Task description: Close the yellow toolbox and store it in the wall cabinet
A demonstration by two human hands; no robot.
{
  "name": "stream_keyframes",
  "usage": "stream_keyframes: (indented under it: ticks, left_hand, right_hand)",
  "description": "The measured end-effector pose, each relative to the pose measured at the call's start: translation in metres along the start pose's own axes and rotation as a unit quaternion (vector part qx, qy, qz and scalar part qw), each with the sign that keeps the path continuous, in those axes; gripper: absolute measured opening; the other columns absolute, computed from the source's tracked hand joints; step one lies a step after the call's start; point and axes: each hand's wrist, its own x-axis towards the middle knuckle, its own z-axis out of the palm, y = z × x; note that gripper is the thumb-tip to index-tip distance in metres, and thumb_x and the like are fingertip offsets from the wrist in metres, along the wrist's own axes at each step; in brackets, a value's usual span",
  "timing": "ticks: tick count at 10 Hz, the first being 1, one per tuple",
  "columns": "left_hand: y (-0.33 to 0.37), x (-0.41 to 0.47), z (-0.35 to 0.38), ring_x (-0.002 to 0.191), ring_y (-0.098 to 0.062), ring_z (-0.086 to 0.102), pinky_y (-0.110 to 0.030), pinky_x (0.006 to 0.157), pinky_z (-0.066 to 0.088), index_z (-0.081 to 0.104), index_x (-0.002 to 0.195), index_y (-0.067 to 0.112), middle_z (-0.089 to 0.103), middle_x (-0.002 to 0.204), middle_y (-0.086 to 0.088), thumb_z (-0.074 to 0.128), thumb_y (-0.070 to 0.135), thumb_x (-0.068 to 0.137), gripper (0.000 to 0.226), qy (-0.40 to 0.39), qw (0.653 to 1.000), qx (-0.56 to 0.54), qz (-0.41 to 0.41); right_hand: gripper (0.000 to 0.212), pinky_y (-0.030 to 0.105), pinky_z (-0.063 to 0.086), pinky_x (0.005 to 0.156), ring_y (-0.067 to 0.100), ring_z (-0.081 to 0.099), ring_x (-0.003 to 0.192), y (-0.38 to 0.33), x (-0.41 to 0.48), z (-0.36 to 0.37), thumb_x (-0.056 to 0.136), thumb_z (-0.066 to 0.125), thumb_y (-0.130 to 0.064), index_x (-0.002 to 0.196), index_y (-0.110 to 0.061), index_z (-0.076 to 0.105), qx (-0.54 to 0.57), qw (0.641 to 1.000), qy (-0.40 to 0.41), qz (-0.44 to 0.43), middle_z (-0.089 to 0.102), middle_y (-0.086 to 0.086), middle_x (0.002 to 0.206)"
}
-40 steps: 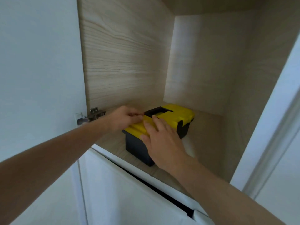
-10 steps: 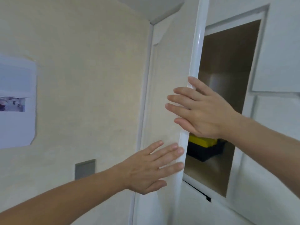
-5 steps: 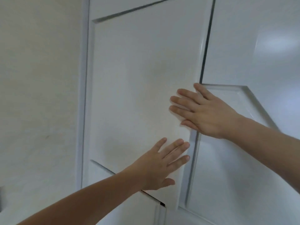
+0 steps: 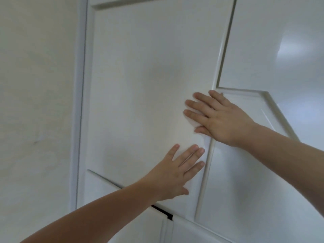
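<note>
Wall cabinet door (image 4: 145, 81) shut, toolbox out of sight.
The white recessed-panel door sits flush in its frame, its right edge meeting the neighbouring panel; a thin dark gap shows along its bottom edge.

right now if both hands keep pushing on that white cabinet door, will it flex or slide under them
Probably neither. The cabinet door looks like a stiff framed panel lying flush with its neighbour, so it likely won't bend. Its glossy face may be a little slippery, but the left hand and right hand press flat, open-palmed.

Left hand (image 4: 172, 174) and right hand (image 4: 220, 118) lie flat on white cabinet door (image 4: 140, 76).
</note>
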Motion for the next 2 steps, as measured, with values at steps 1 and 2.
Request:
stream_keyframes:
  ticks: [1, 2]
  left_hand:
    - [-0.001, -0.003, -0.022, 0.145, -0.034, -0.028, -0.057, 0.119, 0.004, 0.000, 0.154, 0.013, -0.025, 0.160, -0.017, 0.041, 0.059, 0.091, 0.088, -0.036, 0.999, -0.016, 0.003]
    - [-0.002, -0.010, -0.059, 0.150, -0.028, -0.016, -0.050, 0.121, 0.002, 0.000, 0.155, 0.018, -0.020, 0.162, -0.012, 0.038, 0.055, 0.095, 0.080, -0.043, 0.995, -0.094, -0.012]
  right_hand:
    - [0.055, 0.055, 0.022, 0.115, 0.036, 0.030, 0.142, -0.002, 0.003, -0.011, 0.094, 0.052, -0.042, 0.141, -0.013, 0.047, 0.013, 0.999, -0.033, 0.010, 0.042, 0.012, 0.151]
    - [0.054, 0.053, 0.016, 0.117, 0.035, 0.025, 0.144, -0.007, 0.006, -0.025, 0.095, 0.050, -0.040, 0.142, -0.014, 0.045, 0.030, 0.996, -0.073, 0.029, 0.038, 0.011, 0.153]
